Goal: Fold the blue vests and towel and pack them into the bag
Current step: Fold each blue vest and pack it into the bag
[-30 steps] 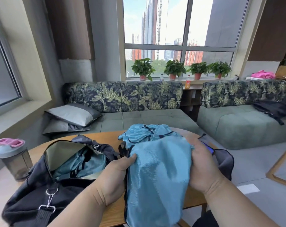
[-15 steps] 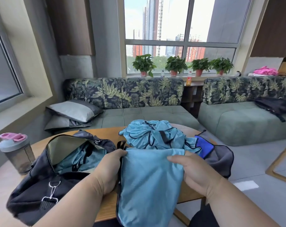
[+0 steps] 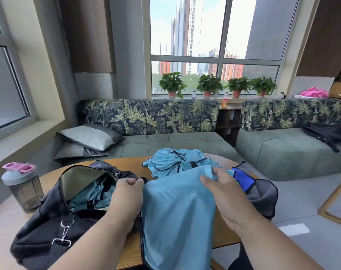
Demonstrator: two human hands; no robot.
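Observation:
A light blue mesh vest (image 3: 175, 215) lies spread from the round wooden table (image 3: 126, 165) over its near edge. My left hand (image 3: 127, 197) pinches its upper left corner. My right hand (image 3: 222, 189) pinches its top edge at the right. Behind it sits a crumpled heap of blue vests (image 3: 177, 162). A grey towel (image 3: 263, 195) with a bright blue cloth (image 3: 242, 178) on it lies at the table's right edge. The dark bag (image 3: 48, 221) stands unzipped at the left, with a folded blue vest (image 3: 91, 195) inside.
A shaker bottle with a pink lid (image 3: 22, 187) stands left of the bag. Green sofas (image 3: 175, 141) with leaf-print backs run behind the table, two pillows (image 3: 89, 140) at their left end. A wooden frame (image 3: 335, 203) stands on the floor at the right.
Both hands have lowered the vest toward the table, so more of the heap behind shows. My right hand shifted from lying on the cloth to pinching its top edge.

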